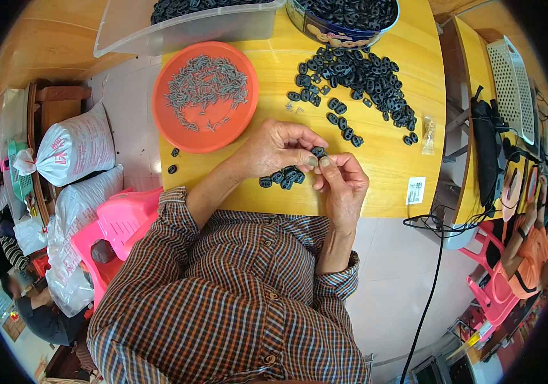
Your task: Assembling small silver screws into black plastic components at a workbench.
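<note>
Over the near edge of the yellow table, my left hand [280, 146] pinches a small black two-holed plastic piece [318, 152] between thumb and fingers. My right hand [344, 182] meets it from the right, its thumb and fingertips closed at the same piece. Whether the right fingers also hold some smaller part is hidden. Just below my left hand lies a small cluster of similar black pieces [283, 177]. A large spread of loose black pieces [366, 77] covers the table further off. The orange dish [158, 121] to the left holds many small grey metal pins [203, 83].
At the back stand a clear plastic bin [222, 29] and a round tin [331, 35], both with black pieces. A few loose pins [294, 108] and a white label [416, 191] lie on the table. A pink chair [123, 224] and white sacks [79, 144] are left; a black cable [437, 256] hangs right.
</note>
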Motion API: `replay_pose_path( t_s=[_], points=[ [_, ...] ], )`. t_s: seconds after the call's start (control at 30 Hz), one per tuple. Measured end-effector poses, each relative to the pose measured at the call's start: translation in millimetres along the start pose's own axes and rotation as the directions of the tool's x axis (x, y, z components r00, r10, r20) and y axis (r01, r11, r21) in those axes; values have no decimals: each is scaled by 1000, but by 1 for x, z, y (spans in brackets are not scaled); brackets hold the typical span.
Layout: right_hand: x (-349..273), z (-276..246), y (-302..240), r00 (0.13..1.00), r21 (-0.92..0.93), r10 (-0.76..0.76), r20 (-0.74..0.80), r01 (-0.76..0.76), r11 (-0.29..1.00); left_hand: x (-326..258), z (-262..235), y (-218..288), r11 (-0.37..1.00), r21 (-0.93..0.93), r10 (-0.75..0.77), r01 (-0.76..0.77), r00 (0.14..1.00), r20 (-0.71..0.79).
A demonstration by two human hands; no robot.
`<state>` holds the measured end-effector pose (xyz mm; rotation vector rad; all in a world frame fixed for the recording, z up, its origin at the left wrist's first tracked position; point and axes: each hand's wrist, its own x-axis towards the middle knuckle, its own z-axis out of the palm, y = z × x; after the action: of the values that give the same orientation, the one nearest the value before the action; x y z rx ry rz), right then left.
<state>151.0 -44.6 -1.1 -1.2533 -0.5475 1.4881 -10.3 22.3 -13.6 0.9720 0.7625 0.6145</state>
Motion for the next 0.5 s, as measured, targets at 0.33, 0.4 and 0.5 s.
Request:
replay_pose_path(
  t_s=[0.33, 0.4, 0.5],
  points=[
    [2, -5, 0, 997, -59, -6, 74, 10, 998, -4, -8, 3, 1000, 21, 7, -8, 998, 66],
    [2, -3, -3, 997, -59, 12, 78, -8, 998, -5, -9, 3, 999, 49, 1, -5, 996, 88],
    [2, -5, -3, 995, -38, 21, 98, -17, 999, -6, -9, 4, 998, 57, 1, -7, 995, 105]
  ],
)
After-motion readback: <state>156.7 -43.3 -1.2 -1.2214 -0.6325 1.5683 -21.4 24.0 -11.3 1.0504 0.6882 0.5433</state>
